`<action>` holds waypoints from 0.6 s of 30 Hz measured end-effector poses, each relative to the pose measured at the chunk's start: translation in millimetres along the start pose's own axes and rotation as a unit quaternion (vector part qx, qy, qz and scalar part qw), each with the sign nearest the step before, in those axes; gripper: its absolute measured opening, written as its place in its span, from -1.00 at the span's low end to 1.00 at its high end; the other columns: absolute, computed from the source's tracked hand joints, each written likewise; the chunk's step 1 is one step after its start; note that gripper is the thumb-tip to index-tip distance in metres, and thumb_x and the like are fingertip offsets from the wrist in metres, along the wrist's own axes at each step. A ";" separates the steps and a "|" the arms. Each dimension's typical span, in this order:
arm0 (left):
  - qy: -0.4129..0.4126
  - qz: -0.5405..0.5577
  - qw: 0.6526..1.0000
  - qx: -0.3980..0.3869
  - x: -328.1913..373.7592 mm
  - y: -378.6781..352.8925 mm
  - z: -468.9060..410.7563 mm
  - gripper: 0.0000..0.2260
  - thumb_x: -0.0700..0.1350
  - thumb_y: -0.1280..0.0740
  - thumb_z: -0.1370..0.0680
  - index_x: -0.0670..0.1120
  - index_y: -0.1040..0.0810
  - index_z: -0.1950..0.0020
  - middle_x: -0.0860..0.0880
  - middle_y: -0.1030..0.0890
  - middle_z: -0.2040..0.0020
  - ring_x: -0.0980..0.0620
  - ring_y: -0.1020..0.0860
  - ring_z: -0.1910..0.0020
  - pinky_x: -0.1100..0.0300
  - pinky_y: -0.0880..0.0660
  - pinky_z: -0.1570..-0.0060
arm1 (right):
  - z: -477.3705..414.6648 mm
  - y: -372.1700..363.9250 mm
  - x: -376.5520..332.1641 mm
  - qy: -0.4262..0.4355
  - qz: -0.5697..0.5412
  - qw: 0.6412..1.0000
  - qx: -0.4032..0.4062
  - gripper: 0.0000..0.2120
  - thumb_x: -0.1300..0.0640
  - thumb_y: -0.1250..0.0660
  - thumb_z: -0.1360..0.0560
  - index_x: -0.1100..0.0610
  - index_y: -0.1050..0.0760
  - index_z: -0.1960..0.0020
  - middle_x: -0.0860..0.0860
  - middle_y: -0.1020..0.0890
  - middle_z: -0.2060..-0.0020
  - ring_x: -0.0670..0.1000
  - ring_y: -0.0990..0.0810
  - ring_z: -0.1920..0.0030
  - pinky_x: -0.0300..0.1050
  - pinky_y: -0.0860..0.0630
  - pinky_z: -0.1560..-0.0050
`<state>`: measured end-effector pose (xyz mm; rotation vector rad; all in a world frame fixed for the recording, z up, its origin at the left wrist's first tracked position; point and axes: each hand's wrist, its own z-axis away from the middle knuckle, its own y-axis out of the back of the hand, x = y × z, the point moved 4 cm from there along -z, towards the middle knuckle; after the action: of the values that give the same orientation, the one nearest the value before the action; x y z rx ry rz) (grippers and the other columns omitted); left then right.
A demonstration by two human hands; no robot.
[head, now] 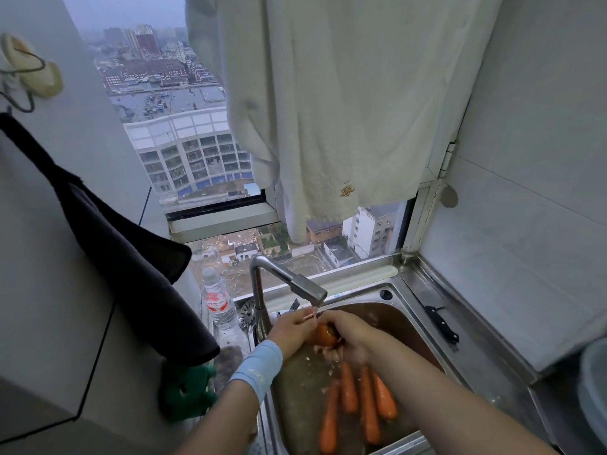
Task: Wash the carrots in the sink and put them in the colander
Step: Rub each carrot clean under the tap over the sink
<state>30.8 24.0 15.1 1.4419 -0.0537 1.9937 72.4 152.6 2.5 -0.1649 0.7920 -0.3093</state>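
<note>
Nearest to me, four carrots (369, 408) are lying loose side by side on the wet floor of the sink (407, 326), their long axes running roughly from me toward the window and fanning apart a little at the near ends. I cannot tell for certain which ends are the tips. Just beyond them my right hand (348, 339) is making its grip around the held carrot (323, 334), fingers curling under it. Only a rounded orange end is showing between my hands, so I am judging that it is pointing up and away toward the spout, with the rest hidden under my palm. My left hand (290, 331), with a pale blue band at the wrist, is reaching in against that end with its fingertips in the stream. I cannot tell whether it is gripping or only rubbing. The faucet (305, 285) is running directly over both hands. Farther right, a knife (441, 323) is lying on the sink's rim, and a water bottle (218, 300) is standing at the left by the window. No colander is showing, so I am judging the task early: one carrot is under the water, four more are waiting, and none is yet drained.
</note>
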 end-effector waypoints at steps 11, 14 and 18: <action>-0.035 0.118 0.992 0.025 -14.4 2.7 -4.3 -0.66 0.07 -0.31 -0.63 0.21 -0.44 -0.41 0.06 -0.64 -0.17 0.01 -0.63 -0.14 -0.03 -0.57 -0.22 | 1.7 -16.3 -14.5 0.169 0.154 0.973 0.030 -0.79 0.07 -0.18 -0.71 0.10 -0.57 -0.08 0.04 -0.51 0.38 -0.05 -0.45 0.44 -0.19 -0.40 0.41; 0.004 0.247 0.968 0.041 -18.7 0.5 -2.5 -0.72 0.01 -0.29 -0.65 0.21 -0.43 -0.36 -0.04 -0.62 -0.21 -0.12 -0.66 -0.12 -0.11 -0.63 -0.09 | 3.2 -17.7 -16.3 0.212 0.223 0.949 0.061 -0.76 0.02 -0.15 -0.71 -0.04 -0.59 -0.03 0.00 -0.61 0.26 -0.04 -0.57 0.23 -0.06 -0.58 0.06; 0.062 0.381 0.922 0.037 -17.9 -11.3 -2.2 -0.74 0.00 -0.25 -0.67 0.02 -0.44 -0.36 -0.17 -0.63 -0.21 -0.27 -0.67 -0.08 -0.19 -0.64 0.04 | 3.3 -12.3 -4.0 0.196 0.358 0.909 0.079 -0.67 -0.38 -0.13 -0.57 -0.42 -0.41 -0.30 0.00 -0.53 -0.23 0.03 -0.48 -0.29 0.09 -0.37 -0.42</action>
<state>37.9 24.9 -4.9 1.4656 -0.5673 2.7246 69.6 142.4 10.7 0.3542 1.1609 0.3058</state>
